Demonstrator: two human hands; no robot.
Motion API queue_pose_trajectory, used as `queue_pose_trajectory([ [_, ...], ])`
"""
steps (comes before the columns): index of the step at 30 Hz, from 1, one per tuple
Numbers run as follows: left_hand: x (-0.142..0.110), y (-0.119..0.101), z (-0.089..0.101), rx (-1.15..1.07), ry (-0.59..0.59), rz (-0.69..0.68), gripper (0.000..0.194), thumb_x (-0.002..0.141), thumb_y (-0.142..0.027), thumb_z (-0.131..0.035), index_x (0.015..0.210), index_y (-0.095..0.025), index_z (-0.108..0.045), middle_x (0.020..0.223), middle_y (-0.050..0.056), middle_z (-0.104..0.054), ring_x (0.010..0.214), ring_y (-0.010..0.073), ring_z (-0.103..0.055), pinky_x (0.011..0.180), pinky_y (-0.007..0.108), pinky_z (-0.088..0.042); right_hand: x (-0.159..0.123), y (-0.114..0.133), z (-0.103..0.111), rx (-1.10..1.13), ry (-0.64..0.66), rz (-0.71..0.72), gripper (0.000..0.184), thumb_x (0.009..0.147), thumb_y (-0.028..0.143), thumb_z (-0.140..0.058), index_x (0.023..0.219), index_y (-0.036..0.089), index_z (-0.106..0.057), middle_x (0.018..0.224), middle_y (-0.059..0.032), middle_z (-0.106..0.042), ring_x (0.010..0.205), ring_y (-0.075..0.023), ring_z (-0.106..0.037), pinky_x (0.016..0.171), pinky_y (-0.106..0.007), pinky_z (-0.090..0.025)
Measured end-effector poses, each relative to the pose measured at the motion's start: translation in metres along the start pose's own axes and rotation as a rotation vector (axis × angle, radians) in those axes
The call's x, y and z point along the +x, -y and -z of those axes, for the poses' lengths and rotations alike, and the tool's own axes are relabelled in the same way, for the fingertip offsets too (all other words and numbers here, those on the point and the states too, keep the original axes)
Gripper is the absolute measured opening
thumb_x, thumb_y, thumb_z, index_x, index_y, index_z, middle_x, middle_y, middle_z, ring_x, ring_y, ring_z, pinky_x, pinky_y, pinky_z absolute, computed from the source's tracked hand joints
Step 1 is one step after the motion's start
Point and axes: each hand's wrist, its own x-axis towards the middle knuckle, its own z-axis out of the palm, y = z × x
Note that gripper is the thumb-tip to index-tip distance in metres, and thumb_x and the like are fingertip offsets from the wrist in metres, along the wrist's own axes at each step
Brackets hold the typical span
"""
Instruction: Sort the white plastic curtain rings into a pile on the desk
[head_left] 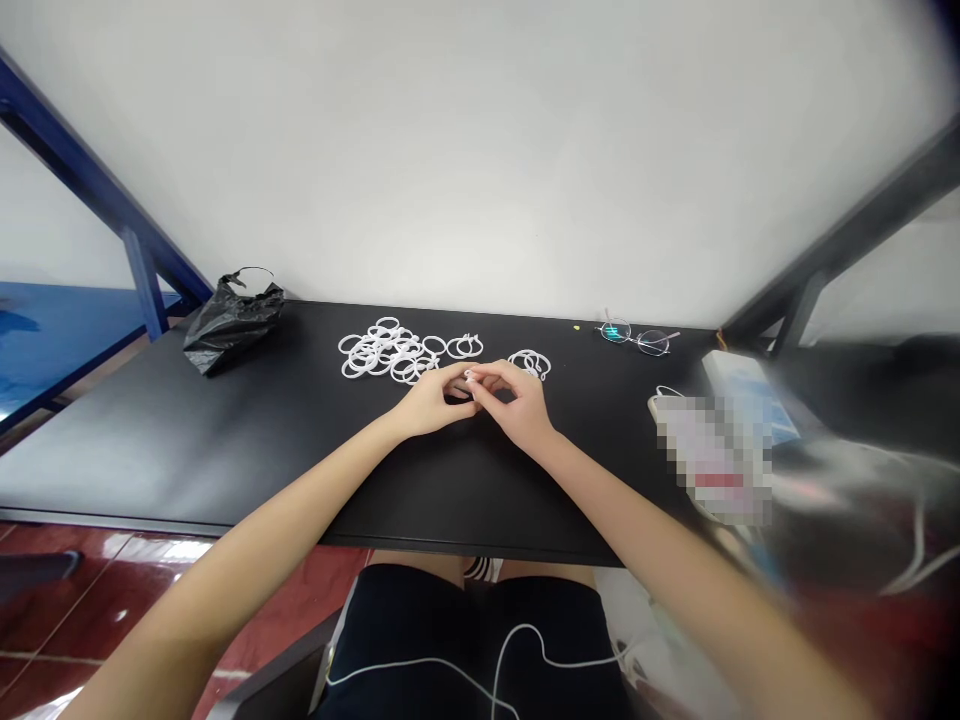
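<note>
My left hand [433, 402] and my right hand [519, 402] meet above the black table. Pinched between their fingertips is a small white plastic ring [470, 377], mostly hidden by the fingers. A loose heap of white plastic rings [384, 350] lies just beyond my left hand, some overlapping. Two more rings [465, 346] sit together behind my fingertips. Past my right hand is a small separate group of white rings [531, 362], partly covered by that hand.
A crumpled black plastic bag [234, 322] stands at the table's [285, 480] back left. Eyeglasses [634, 336] rest at the back right. A phone [712, 460], a white and blue box [750, 395] and clear plastic wrapping [847, 500] occupy the right side. A white cable [450, 665] crosses my lap.
</note>
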Motion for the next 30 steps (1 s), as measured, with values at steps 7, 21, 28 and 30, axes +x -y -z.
queue_pose_trajectory([
  [7,0.003,0.008,0.001,0.032,-0.048,0.023,0.039,0.074,-0.021,-0.065,0.112,-0.014,-0.063,0.095,0.006,-0.069,0.081,0.0171,-0.066,0.072,0.028,-0.054,0.001,-0.005,0.001,-0.023,-0.079,-0.059,0.011,0.083,0.033,-0.068,0.083,0.023,-0.071,0.081,-0.0025,-0.069,0.067,-0.0152,-0.066,0.062,-0.029,-0.057],
  [21,0.000,0.002,0.000,0.475,-0.008,-0.097,0.026,0.095,-0.027,-0.043,0.082,-0.015,-0.062,0.078,0.003,-0.066,0.070,0.0152,-0.059,0.068,0.026,-0.042,-0.001,-0.008,-0.001,-0.087,0.032,-0.053,0.018,0.087,0.036,-0.062,0.087,0.020,-0.070,0.078,-0.0027,-0.063,0.061,-0.0120,-0.061,0.053,-0.024,-0.054],
  [28,-0.001,0.001,-0.001,0.593,-0.042,-0.118,0.021,0.093,-0.025,-0.044,0.079,-0.017,-0.058,0.073,0.002,-0.057,0.067,0.0151,-0.054,0.064,0.027,-0.040,-0.001,-0.015,-0.004,0.005,0.025,-0.148,0.019,0.088,0.037,-0.061,0.089,0.021,-0.070,0.081,-0.0041,-0.069,0.071,-0.0169,-0.068,0.065,-0.030,-0.060],
  [30,0.000,0.001,-0.001,0.568,-0.072,-0.110,0.016,0.090,-0.024,-0.047,0.080,-0.017,-0.058,0.073,0.002,-0.056,0.068,0.0148,-0.053,0.065,0.026,-0.040,-0.002,-0.015,-0.004,0.025,0.019,-0.123,0.018,0.086,0.036,-0.062,0.093,0.022,-0.071,0.085,-0.0045,-0.069,0.076,-0.0176,-0.069,0.069,-0.031,-0.061],
])
